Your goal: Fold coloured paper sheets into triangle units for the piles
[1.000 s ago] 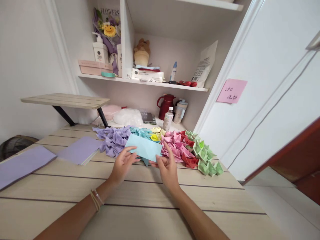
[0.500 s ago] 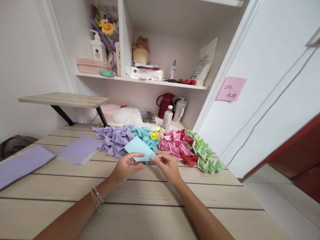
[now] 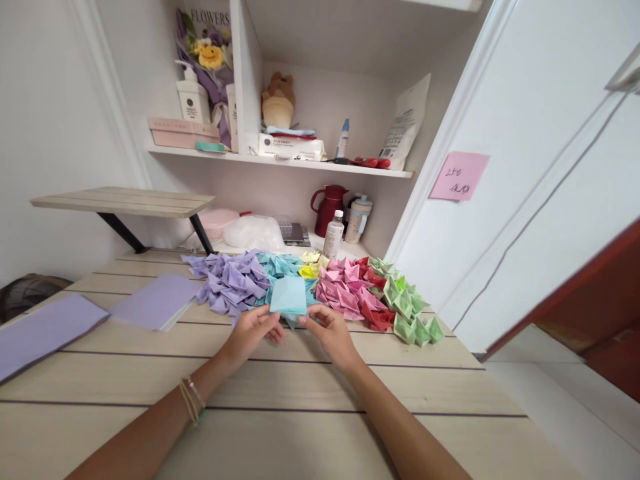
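Observation:
A small light-blue sheet of folding paper (image 3: 289,295) is held up between my two hands, its flat face towards me. My left hand (image 3: 253,333) pinches its lower left corner, with the lower fingers curled beneath. At the lower right corner, my right hand (image 3: 330,331) grips the edge between thumb and fingers. Right behind the sheet lie folded blue paper boats (image 3: 280,265). Purple paper boats (image 3: 233,283) are heaped to the left, pink paper boats (image 3: 343,287) to the right.
Red paper boats (image 3: 379,319) and green paper boats (image 3: 407,303) lie farther right. Purple paper sheets (image 3: 155,300) and a long purple stack (image 3: 47,331) rest at left. A clear bottle (image 3: 333,237) stands behind the boats, near a raised wooden stand (image 3: 125,200).
The light-blue sheet has turned from a tilted diamond position to square-on and appears smaller. My left hand's fingers have closed on its lower left corner.

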A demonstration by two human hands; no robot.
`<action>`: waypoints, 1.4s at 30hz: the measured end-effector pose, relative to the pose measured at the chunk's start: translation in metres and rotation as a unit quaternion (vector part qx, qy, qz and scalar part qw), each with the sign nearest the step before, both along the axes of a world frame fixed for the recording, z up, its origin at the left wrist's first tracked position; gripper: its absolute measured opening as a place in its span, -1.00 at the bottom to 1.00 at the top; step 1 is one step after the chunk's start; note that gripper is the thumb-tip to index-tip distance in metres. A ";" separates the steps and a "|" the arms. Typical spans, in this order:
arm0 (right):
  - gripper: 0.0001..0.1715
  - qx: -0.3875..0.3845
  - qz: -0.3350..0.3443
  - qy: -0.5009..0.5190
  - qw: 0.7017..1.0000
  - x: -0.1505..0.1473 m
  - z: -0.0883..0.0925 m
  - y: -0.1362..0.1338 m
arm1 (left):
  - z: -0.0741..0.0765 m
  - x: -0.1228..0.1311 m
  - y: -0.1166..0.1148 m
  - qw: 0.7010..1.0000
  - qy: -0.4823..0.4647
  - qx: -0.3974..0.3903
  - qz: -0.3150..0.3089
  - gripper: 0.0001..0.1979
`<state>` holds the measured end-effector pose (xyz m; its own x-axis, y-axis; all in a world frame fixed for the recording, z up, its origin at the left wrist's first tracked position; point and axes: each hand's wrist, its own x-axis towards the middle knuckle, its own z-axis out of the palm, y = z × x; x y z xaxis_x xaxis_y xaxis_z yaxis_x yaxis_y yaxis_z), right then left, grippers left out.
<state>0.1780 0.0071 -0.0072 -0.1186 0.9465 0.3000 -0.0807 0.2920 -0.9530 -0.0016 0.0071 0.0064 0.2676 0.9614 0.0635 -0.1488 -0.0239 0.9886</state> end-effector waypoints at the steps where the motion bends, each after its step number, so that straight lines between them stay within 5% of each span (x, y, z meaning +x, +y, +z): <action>1: -0.84 0.010 0.005 -0.016 1.000 0.000 -0.001 0.000 | 0.000 0.000 -0.001 1.000 0.005 0.003 -0.014 -0.67; 4: -0.85 0.078 -0.019 -0.084 0.993 0.003 0.000 0.001 | 0.003 0.001 -0.004 1.000 -0.004 0.014 -0.018 -0.71; 9: -0.45 0.171 -0.021 -0.195 0.966 0.014 0.011 -0.001 | 0.004 0.001 -0.003 0.998 -0.012 0.055 0.038 -0.59; 13: -0.56 0.132 0.040 -0.155 0.978 0.018 0.016 -0.002 | 0.000 -0.002 0.000 0.996 -0.006 0.064 0.053 -0.41; 19: -0.89 0.065 0.025 -0.016 0.997 0.010 0.012 -0.002 | -0.001 -0.003 -0.003 0.996 0.015 0.077 0.044 -0.42; 26: -0.64 -0.020 0.036 0.074 0.996 0.006 0.012 -0.003 | -0.004 0.000 -0.004 0.990 0.047 0.109 0.076 -0.79; 33: -0.50 -0.065 0.032 0.085 0.994 0.005 0.016 -0.005 | -0.003 0.004 -0.002 0.995 0.020 0.095 0.007 -0.56; 42: -0.53 -0.125 0.036 0.124 0.984 0.002 0.016 -0.009 | -0.006 0.004 -0.001 0.998 -0.054 -0.021 -0.033 -0.74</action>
<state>0.1797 -0.0014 0.0087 -0.1401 0.9864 0.0865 -0.3309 0.0357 -0.9430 0.0022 0.0060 0.0001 0.3243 0.9444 0.0549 -0.2537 0.0309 0.9668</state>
